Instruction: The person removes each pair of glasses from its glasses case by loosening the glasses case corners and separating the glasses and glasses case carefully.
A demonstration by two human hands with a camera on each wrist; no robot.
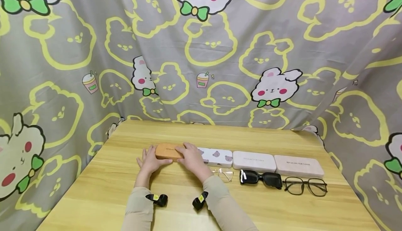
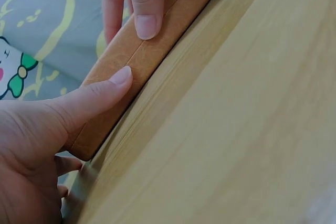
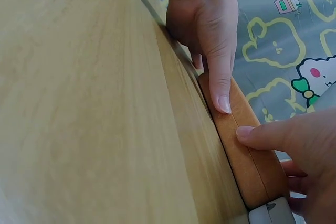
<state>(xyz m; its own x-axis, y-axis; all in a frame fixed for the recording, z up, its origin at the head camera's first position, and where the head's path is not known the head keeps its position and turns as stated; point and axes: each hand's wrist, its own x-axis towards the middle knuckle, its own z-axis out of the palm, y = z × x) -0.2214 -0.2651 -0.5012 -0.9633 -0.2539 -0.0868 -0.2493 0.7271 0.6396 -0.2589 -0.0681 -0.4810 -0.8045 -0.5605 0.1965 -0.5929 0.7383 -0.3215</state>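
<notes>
An orange-brown glasses case [image 1: 169, 150] lies closed on the table, at the left end of a row of cases. My left hand [image 1: 150, 162] holds its left end, thumb along the front side. On the right part, my right hand [image 1: 192, 158] grips the same case, its thumb on the front and other fingers over the top and back. Both thumbs press near the seam of the brown case [image 2: 152, 56] in the left wrist view. The right wrist view shows the case [image 3: 244, 163] touching the neighbouring pale case [image 3: 273, 212].
Rightward stand a bear-print case [image 1: 216, 157], a white case [image 1: 253, 161] and a pinkish case [image 1: 298, 165]. Before them lie clear-framed glasses [image 1: 225, 175], black sunglasses [image 1: 260, 179] and black-framed glasses [image 1: 305, 186]. A patterned curtain [image 1: 220, 49] surrounds the wooden table [image 1: 103, 178].
</notes>
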